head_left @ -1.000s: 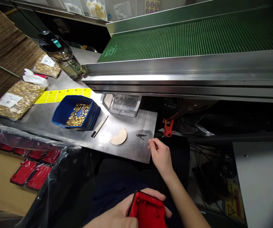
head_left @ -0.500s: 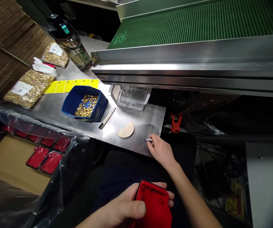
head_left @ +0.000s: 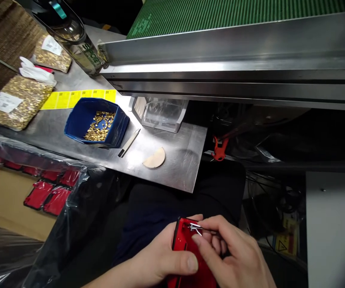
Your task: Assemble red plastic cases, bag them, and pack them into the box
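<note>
My left hand [head_left: 163, 254] is wrapped round a red plastic shell [head_left: 187, 242] with a black edge, thumb pressed over its inner side. Between the thumb and fingers of my right hand [head_left: 235, 252] is a small silver tool that looks like a nail clipper [head_left: 194, 228]. Its tip is at the shell's upper inner corner; I cannot tell whether it touches. My right hand covers much of the shell's right side. On the metal table beyond lie a half-round beige pad [head_left: 154, 158] and a slim light-coloured knife with a dark end [head_left: 129, 143].
A blue bin [head_left: 96, 122] holds small brass pieces, beside a clear bin [head_left: 160, 116]. Bags of brass pieces [head_left: 19, 100], yellow labels [head_left: 76, 98] and a bottle [head_left: 79, 48] stand farther left. Red shells [head_left: 40, 194] lie in a plastic-lined box. A conveyor [head_left: 226, 24] runs behind.
My right hand has come from the table's corner down to the red shell, bringing the silver clipper into it. My left hand still holds the shell. The view has shifted slightly.
</note>
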Action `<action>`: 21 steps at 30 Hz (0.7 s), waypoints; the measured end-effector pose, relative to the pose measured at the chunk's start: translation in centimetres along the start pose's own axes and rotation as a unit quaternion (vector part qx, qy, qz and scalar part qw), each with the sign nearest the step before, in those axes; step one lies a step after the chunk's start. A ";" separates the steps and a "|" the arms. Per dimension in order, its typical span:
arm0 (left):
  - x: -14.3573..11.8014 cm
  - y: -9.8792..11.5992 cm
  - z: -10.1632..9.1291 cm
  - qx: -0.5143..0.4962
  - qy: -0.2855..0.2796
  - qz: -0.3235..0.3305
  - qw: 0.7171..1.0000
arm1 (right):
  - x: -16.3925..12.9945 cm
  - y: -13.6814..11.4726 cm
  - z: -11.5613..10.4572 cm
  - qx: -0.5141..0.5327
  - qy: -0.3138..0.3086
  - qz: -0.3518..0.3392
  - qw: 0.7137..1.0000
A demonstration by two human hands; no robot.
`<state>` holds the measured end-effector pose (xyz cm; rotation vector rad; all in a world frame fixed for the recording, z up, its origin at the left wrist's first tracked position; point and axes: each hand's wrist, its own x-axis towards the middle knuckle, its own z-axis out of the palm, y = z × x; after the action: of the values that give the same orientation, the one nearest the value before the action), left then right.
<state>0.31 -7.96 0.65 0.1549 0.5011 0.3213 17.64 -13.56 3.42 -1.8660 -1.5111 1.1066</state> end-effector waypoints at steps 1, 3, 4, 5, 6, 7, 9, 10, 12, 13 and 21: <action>0.0 -0.2 -0.2 0.007 -0.001 0.004 1.000 | -0.1 -0.1 0.5 -0.007 0.012 -0.005 1.000; 0.0 -0.5 -0.5 0.016 -0.001 0.012 1.000 | -0.2 -0.1 1.2 -0.015 0.024 -0.013 1.000; -0.1 -0.7 -0.6 0.019 -0.002 0.017 1.000 | -0.2 -0.1 1.4 -0.018 0.030 -0.016 0.999; -0.2 -0.9 -0.7 0.020 -0.003 0.020 1.000 | -0.3 -0.1 1.6 -0.021 0.036 -0.019 0.999; -0.3 -1.1 -0.8 0.021 -0.002 0.022 1.000 | -0.3 -0.2 1.6 -0.024 0.041 -0.022 0.999; -0.5 -1.2 -0.8 0.022 0.002 0.023 0.999 | -0.3 -0.2 1.6 -0.027 0.045 -0.026 0.998; -0.6 -1.5 -0.8 0.027 0.016 0.020 0.999 | -0.3 -0.3 1.6 -0.031 0.050 -0.034 0.998; -0.7 -1.6 -0.9 0.031 0.023 0.015 0.999 | -0.3 -0.4 1.5 -0.031 0.050 -0.037 0.998; -0.9 -1.7 -0.9 0.037 0.027 0.007 0.999 | -0.1 -0.4 1.3 -0.028 0.047 -0.039 0.998; -0.9 -1.7 -0.9 0.044 0.024 0.007 0.999 | -0.1 -0.3 1.2 -0.027 0.043 -0.039 0.998; -0.6 -1.2 -1.2 0.096 -0.003 0.020 0.995 | 0.2 0.0 1.0 0.009 0.004 -0.011 1.000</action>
<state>-0.42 -9.25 -0.38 0.3528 0.5238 0.3114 16.83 -13.50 2.86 -1.8351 -1.5100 1.0982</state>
